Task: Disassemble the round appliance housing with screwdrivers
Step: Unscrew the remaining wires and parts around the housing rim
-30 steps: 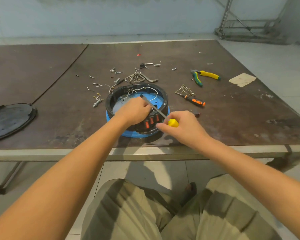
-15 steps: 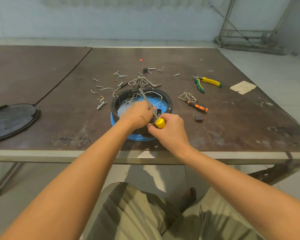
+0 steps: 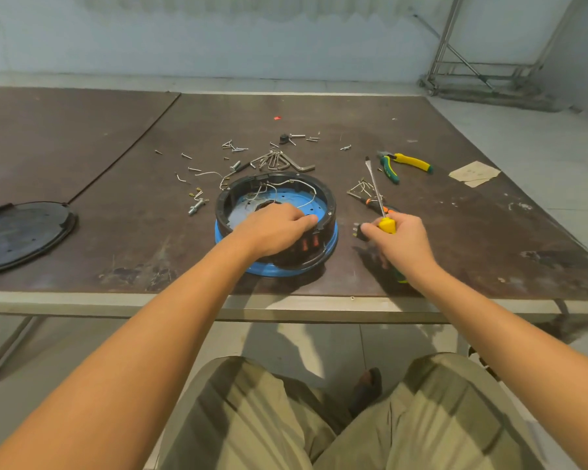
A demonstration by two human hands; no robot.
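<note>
Plainly, left hand (image 3: 272,228) grips the housing (image 3: 330,206) rim, right hand (image 3: 401,245) holds the screwdriver (image 3: 386,225).

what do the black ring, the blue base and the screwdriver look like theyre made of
Black ring: probably moulded plastic, matte black with notched edges.
Blue base: looks like painted sheet metal, glossy, with a rolled rim and punched holes; plastic is not ruled out.
Screwdriver: bare steel shaft with a grey sheen, and a glossy yellow handle, likely plastic, gripped in the right hand.
</note>
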